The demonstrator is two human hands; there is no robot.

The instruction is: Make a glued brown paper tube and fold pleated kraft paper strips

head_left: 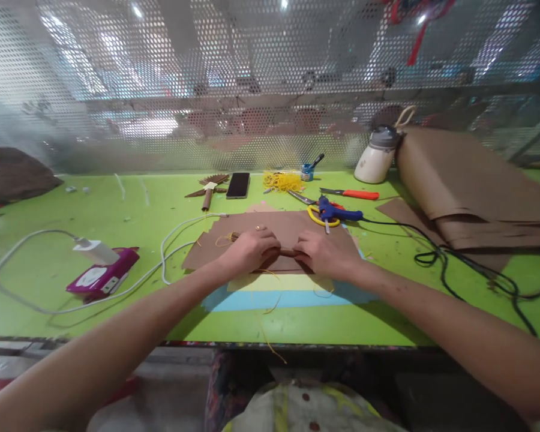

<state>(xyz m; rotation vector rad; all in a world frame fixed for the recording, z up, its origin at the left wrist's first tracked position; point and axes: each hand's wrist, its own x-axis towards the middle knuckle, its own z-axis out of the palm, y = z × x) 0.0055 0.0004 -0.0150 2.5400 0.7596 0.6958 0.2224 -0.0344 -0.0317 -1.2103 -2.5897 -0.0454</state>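
Both my hands rest on a stack of brown paper sheets (216,240) in the middle of the green table. Between them lies a narrow rolled piece of brown paper (288,252). My left hand (252,249) has its fingers curled over the roll's left part, a ring on one finger. My right hand (317,251) grips the right part in the same way. The roll's ends are hidden under my fingers. Thin yellow string (225,240) lies beside my left hand. A blue glue gun (337,211) and yellow-handled scissors (315,216) lie just beyond my right hand.
Behind the sheets are a phone (238,185), yellow paper shreds (282,180), a blue jar (306,172) and a red-handled knife (360,194). A purple power strip (103,276) with a white cable stands left. At right are a pale bottle (372,157) and large brown paper (472,174).
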